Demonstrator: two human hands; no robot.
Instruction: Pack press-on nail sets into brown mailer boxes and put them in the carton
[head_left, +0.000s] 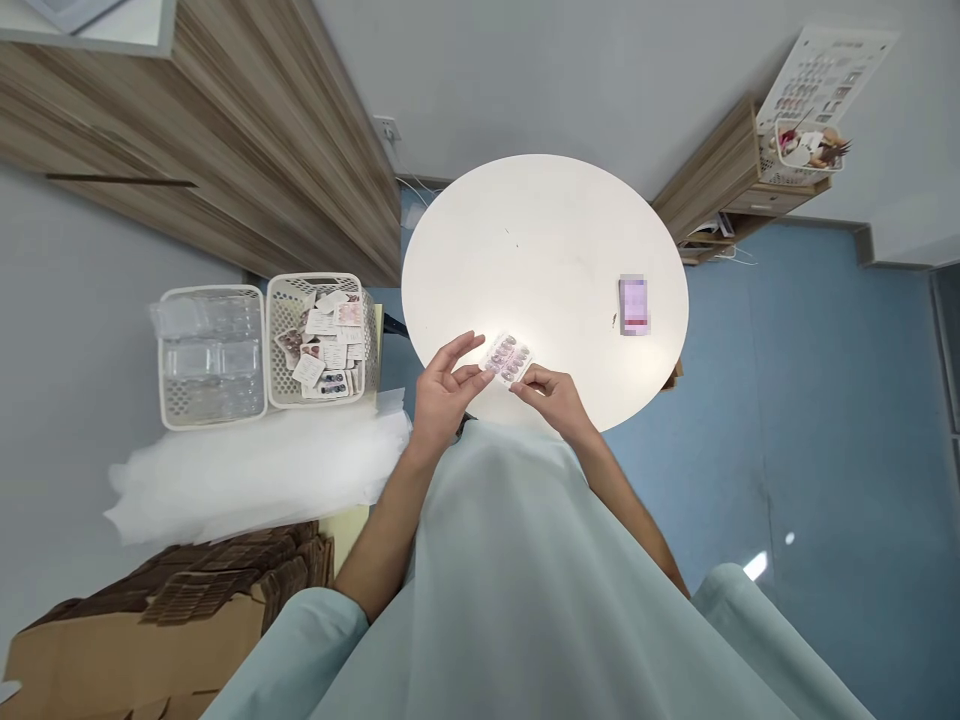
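A small card of press-on nails (508,358), with rows of shiny purplish nails on a white backing, is held over the near edge of the round white table (540,230). My left hand (445,393) grips the card's left side near the thumb, with the upper fingers stretched out above it. On the card's lower right corner, the thumb and fingers of my right hand (553,397) pinch the edge. The nails face up towards me, and the card is slightly tilted.
A phone-like purple object (634,305) lies at the table's right. Left of the table stand a white basket of nail cards (315,400) and a basket of clear plastic boxes (214,358). Nearer are white wrapping sheets (255,470) and stacked cardboard (142,650). A wooden cabinet (300,150) rises behind.
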